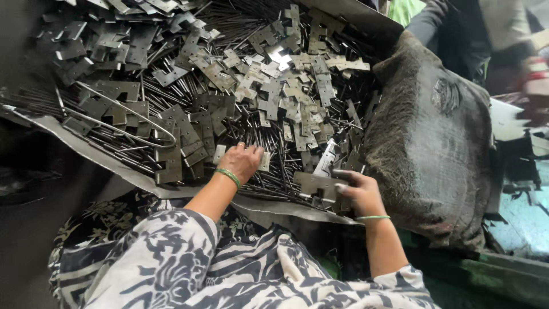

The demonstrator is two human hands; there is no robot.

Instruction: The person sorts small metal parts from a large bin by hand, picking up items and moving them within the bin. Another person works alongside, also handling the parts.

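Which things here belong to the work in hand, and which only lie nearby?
In the work:
left hand, reaching into the thin metal pins
right hand, gripping a flat hinge plate
pile of hinge plates

Lying about:
dark worn sack
bent wire loop

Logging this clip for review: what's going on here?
A person sits over a heap of flat metal hinge plates and thin metal pins. The left hand presses down among the pins and plates. The right hand grips one hinge plate at the heap's near edge. A dark sack lies on the right.
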